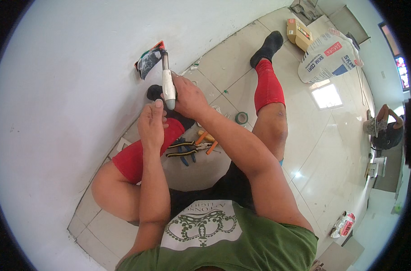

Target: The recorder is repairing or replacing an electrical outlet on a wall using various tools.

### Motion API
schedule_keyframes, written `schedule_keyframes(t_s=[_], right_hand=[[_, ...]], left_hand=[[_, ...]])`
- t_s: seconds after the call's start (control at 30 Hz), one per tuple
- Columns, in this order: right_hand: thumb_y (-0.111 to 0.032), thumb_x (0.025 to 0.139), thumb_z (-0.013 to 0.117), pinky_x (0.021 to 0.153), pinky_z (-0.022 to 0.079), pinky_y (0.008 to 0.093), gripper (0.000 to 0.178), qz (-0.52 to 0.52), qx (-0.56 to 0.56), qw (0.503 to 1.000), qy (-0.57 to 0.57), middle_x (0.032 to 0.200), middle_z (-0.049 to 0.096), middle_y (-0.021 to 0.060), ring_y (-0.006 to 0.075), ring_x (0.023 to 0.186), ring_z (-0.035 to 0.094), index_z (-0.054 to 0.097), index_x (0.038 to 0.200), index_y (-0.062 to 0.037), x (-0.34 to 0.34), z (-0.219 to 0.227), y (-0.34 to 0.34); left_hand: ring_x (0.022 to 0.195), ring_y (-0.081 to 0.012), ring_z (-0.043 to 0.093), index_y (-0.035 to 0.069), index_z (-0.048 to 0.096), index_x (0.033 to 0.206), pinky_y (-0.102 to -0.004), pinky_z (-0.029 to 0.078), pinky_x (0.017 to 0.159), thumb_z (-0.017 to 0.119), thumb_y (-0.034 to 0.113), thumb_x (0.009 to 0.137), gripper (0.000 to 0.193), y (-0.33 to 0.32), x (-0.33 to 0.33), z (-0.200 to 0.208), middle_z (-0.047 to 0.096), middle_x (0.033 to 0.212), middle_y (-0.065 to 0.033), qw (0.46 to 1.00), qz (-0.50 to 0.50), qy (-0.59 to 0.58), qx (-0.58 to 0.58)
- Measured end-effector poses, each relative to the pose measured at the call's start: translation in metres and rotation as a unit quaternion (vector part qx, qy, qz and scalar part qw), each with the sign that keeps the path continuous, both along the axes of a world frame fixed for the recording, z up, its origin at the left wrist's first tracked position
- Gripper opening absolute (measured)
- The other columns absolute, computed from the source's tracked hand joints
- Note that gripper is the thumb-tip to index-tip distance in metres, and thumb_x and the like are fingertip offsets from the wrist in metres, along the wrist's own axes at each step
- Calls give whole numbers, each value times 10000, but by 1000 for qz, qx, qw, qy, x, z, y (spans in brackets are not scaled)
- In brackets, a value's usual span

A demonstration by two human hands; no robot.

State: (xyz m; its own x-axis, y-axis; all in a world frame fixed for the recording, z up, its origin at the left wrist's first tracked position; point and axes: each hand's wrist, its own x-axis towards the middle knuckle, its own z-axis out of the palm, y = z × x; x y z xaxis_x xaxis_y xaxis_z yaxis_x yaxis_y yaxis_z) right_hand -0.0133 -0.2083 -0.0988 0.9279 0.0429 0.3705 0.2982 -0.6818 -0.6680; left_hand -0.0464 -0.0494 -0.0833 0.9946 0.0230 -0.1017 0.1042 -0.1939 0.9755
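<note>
My right hand (pixel 189 97) is closed around the side of a white-handled screwdriver (pixel 168 86) with a metal shaft and a grey butt end. The shaft points at an orange-edged box (pixel 149 61) set in the wall, and its tip overlaps the box's right edge. Whether the tip touches anything inside is too small to tell. Just left of the handle's butt end, my left hand (pixel 151 124) has its fingers curled in with the thumb up. Anything between those fingers is hidden.
Between my legs lie black-and-yellow-handled pliers (pixel 178 154), blue-handled pliers (pixel 184 158), orange-handled tools (pixel 212 147) and a green tape roll (pixel 241 118). A white sack (pixel 327 58) and a cardboard box (pixel 299 35) stand beyond my right foot. Another person (pixel 386 131) is at the far right.
</note>
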Motion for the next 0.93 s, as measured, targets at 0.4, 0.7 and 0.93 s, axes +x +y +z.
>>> schedule_keyframes(t_s=[0.4,0.7,0.93], right_hand=[[-366,887,740,954,507,477,726,-5,1,1000,12,1216,631,232,413,1136,607,447,1449,-10,-1,-3,-3],[-364,885,747,952,507,481,723,-2,-5,1000,4,1221,632,236,418,1134,610,452,1444,-14,-2,-3,-5],[-373,885,747,999,491,479,730,2,-7,999,34,1295,611,246,411,1201,588,448,1448,-18,-1,-3,-4]], left_hand=[[676,-101,590,52,628,898,-247,538,534,574,566,1003,527,-1,0,3,620,778,-34,1000,-5,12,-11],[684,-101,593,50,645,918,-255,542,547,617,526,992,482,-4,-2,2,625,796,-29,999,-15,32,-11],[687,-105,599,42,658,954,-264,558,559,629,544,978,503,-2,-3,-2,622,798,-33,999,-24,31,-11]])
